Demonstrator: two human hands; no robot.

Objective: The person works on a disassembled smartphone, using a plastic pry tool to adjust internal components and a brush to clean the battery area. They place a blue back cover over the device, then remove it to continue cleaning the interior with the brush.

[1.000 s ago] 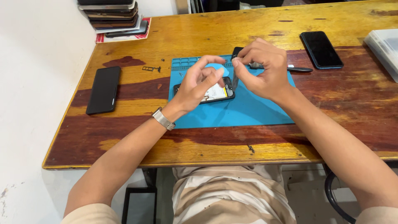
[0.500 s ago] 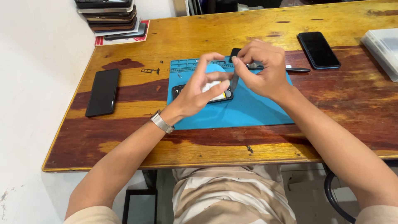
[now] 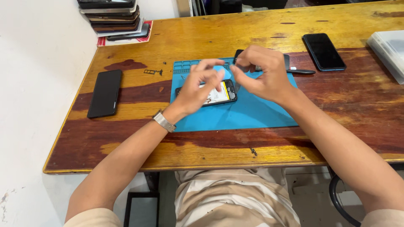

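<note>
An opened phone (image 3: pixel 218 95) with its pale insides showing lies on a blue work mat (image 3: pixel 252 114). My left hand (image 3: pixel 198 86) hovers just above it, thumb and fingertips pinched together; whether anything small sits between them is not visible. My right hand (image 3: pixel 263 73) is raised over the mat's far right part, its fingers curled. A thin grey tool tip (image 3: pixel 237 86) sticks down from its thumb toward the phone's right end. The fingertips of the two hands nearly meet above the phone. A wristwatch (image 3: pixel 163 121) is on my left wrist.
A black pen-like tool (image 3: pixel 302 72) and a dark flat piece (image 3: pixel 240 53) lie behind my right hand. Black phones rest at the left (image 3: pixel 105 93) and right (image 3: pixel 324 51). A stack of phones (image 3: pixel 113 19) stands far left, a clear plastic box (image 3: pixel 389 50) far right, a small tray piece (image 3: pixel 151 72) beside the mat.
My left hand has lifted off the opened phone and pulled its fingers into a pinch. My right hand has stayed over the mat's far side, shifting slightly.
</note>
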